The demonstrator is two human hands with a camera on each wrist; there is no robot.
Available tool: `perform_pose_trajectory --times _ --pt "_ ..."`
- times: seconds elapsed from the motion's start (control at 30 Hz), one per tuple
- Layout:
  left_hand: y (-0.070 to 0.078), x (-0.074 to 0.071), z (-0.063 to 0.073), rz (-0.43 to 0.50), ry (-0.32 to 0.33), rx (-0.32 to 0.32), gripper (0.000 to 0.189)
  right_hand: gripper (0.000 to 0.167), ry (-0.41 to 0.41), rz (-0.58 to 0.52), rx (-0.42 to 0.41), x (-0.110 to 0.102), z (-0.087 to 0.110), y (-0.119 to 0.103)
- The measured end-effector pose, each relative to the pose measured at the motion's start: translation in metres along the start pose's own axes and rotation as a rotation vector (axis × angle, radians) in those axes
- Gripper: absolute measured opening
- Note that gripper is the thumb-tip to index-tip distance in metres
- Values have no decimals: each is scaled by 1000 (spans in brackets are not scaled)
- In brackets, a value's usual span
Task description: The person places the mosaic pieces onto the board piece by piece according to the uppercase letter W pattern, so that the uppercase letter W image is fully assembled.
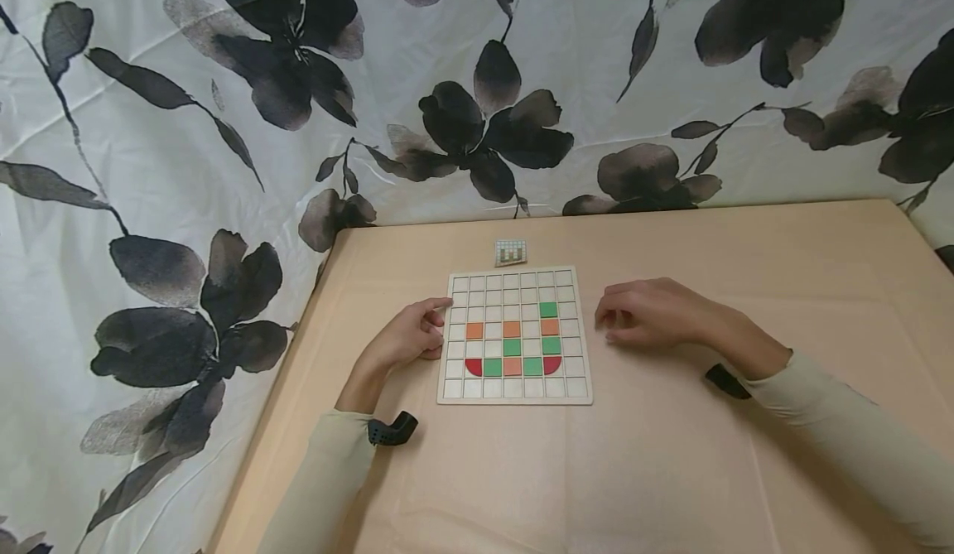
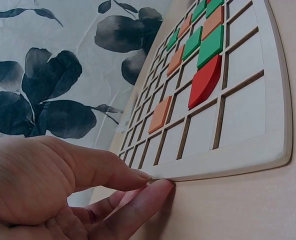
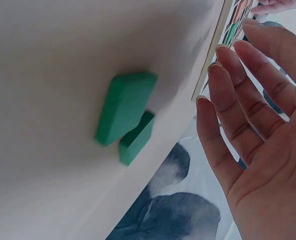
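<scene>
A pale grid board (image 1: 455, 388) lies flat on the table, with green squares (image 1: 548, 310), orange squares (image 1: 474, 330) and two red rounded-corner tiles (image 1: 551, 364) in its cells. Beside its left edge, my left hand (image 1: 408, 334) touches the rim with an extended index finger; its other fingers bend beneath. In the left wrist view, fingertips (image 2: 160, 192) meet the rim. To the right of the board, my right hand (image 1: 656, 312) hovers over the table with relaxed fingers and an empty palm. Two green blocks (image 3: 127, 107) lie near it in the right wrist view.
A small card (image 1: 510, 252) with a grid picture stands behind the board. The light wooden table (image 1: 633, 471) ends at a floral curtain (image 1: 417, 57) at the back and left. A dark wrist device (image 1: 392, 430) sits on the left sleeve.
</scene>
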State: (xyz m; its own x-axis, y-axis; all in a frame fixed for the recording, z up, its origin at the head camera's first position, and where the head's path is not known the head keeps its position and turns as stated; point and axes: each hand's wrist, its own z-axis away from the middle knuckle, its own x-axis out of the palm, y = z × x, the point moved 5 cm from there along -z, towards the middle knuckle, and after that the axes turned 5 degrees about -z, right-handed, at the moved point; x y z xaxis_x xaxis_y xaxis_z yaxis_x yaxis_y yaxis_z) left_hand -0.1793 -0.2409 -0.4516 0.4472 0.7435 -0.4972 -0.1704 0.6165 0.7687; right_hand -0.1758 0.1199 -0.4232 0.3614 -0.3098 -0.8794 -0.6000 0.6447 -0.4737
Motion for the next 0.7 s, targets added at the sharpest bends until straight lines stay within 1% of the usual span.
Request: perform_pose_trajectory --times 0.3,0.57,0.7 --pt "0 0 0 8 -3 -6 68 19 9 11 53 -8 17 17" --pt "1 -1 2 -5 1 -11 67 21 56 40 64 -15 33 31" --pt "1 -1 2 4 0 -10 68 22 54 36 77 -18 41 35"
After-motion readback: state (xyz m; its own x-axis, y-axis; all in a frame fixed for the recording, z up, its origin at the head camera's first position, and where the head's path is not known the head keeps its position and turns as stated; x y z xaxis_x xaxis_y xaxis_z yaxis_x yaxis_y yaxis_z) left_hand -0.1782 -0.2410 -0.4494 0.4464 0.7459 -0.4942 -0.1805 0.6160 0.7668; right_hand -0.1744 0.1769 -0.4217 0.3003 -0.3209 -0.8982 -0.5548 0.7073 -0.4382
